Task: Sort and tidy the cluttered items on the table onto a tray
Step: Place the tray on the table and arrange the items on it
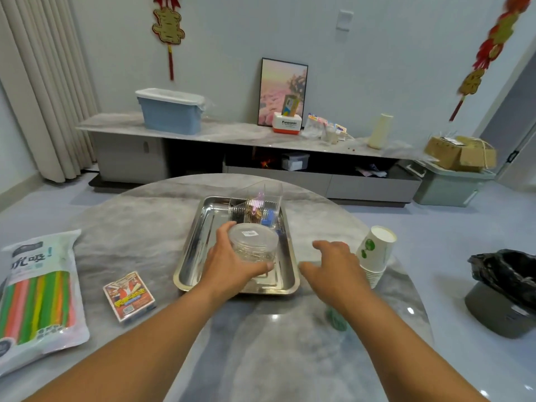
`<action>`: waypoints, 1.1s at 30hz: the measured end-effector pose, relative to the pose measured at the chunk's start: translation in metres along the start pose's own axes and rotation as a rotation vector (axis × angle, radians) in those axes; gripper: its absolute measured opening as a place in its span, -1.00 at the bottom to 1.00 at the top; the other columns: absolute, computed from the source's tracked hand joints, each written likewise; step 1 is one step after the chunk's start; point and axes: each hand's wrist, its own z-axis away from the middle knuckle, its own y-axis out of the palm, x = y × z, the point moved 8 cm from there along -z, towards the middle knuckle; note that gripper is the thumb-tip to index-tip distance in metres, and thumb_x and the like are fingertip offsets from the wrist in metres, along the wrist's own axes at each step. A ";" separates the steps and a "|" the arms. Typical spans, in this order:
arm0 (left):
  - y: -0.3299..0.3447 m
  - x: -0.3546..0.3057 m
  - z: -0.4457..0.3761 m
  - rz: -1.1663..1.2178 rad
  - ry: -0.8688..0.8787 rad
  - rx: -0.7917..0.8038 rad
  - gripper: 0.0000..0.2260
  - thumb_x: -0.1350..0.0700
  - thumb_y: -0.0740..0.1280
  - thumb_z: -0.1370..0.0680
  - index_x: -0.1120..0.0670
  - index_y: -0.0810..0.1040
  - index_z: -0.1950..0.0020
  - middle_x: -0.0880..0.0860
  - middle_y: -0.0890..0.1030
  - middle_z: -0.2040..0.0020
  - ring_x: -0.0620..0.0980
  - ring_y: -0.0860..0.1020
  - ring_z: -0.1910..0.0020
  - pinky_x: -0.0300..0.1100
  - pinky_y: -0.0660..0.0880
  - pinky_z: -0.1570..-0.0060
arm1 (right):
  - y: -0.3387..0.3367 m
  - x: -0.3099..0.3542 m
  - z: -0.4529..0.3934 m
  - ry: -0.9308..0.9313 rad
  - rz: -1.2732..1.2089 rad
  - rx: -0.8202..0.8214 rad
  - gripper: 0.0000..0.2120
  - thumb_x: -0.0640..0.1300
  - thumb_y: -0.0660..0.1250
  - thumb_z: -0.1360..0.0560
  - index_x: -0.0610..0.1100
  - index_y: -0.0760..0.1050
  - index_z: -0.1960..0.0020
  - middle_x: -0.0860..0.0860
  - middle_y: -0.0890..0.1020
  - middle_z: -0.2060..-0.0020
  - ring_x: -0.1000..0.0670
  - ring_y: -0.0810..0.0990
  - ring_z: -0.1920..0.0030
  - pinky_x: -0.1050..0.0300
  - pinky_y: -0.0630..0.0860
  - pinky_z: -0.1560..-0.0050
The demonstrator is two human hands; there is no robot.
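Hands: left hand (232, 266) grips clear round tub (253, 246) above tray (191, 250); right hand (333, 264) open, holding nothing.
Risk: tub may knock organiser (256, 208) just beyond.

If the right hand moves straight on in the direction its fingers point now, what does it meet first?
Probably the steel tray: the open right hand points forward-left toward its near right rim. The stacked paper cups lie right of that line. Depth is unclear.
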 end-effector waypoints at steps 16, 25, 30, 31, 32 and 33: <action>0.030 0.042 -0.088 -0.257 -0.108 -0.062 -0.11 0.06 0.63 -0.36 -0.19 0.19 -0.53 0.03 0.26 -0.43 0.10 0.35 -0.39 0.10 0.35 -0.38 | 0.009 -0.014 -0.037 0.122 0.198 0.132 -0.45 0.14 0.39 -0.46 0.07 0.28 -0.37 0.00 0.42 -0.08 -0.10 0.48 0.02 0.02 0.43 0.10; 0.033 0.051 -0.091 -0.092 -0.139 -0.021 0.04 0.09 0.64 -0.35 -0.13 0.01 -0.61 -0.01 0.32 -0.53 0.10 0.34 -0.48 0.08 0.34 -0.40 | 0.019 0.068 -0.120 -0.096 -0.200 -0.054 -0.31 0.09 0.47 -0.39 0.09 0.22 -0.42 -0.02 0.55 -0.14 -0.12 0.62 -0.01 -0.16 0.63 -0.02; 0.053 0.047 -0.088 -0.060 -0.133 0.001 -0.12 0.02 0.62 -0.37 -0.22 0.15 -0.50 -0.16 0.53 -0.25 0.01 0.54 -0.26 -0.04 0.51 -0.21 | 0.030 0.080 -0.147 -0.131 -0.160 -0.142 -0.30 0.13 0.48 -0.41 0.10 0.21 -0.44 0.01 0.57 -0.15 -0.12 0.60 -0.07 -0.14 0.61 -0.04; 0.054 0.045 -0.089 -0.061 -0.116 -0.011 -0.20 0.03 0.62 -0.37 -0.26 0.23 -0.45 -0.19 0.57 -0.19 -0.03 0.57 -0.17 -0.03 0.54 -0.17 | 0.035 0.078 -0.150 -0.124 -0.144 -0.129 -0.28 0.12 0.48 -0.43 0.10 0.20 -0.46 -0.01 0.56 -0.19 -0.13 0.59 -0.10 -0.15 0.60 -0.06; 0.054 0.044 -0.090 -0.059 -0.106 -0.016 -0.23 0.04 0.62 -0.37 -0.26 0.27 -0.43 -0.20 0.59 -0.15 -0.06 0.58 -0.12 0.00 0.56 -0.15 | 0.041 0.076 -0.154 -0.119 -0.131 -0.112 -0.26 0.12 0.49 -0.44 0.11 0.18 -0.49 -0.03 0.55 -0.22 -0.14 0.58 -0.12 -0.16 0.60 -0.08; 0.054 0.044 -0.090 -0.060 -0.099 -0.015 -0.24 0.03 0.62 -0.37 -0.26 0.29 -0.44 -0.19 0.59 -0.13 -0.07 0.58 -0.11 0.01 0.56 -0.14 | 0.045 0.074 -0.156 -0.118 -0.123 -0.102 -0.24 0.12 0.49 -0.45 0.13 0.15 -0.51 -0.04 0.54 -0.24 -0.14 0.58 -0.13 -0.16 0.60 -0.09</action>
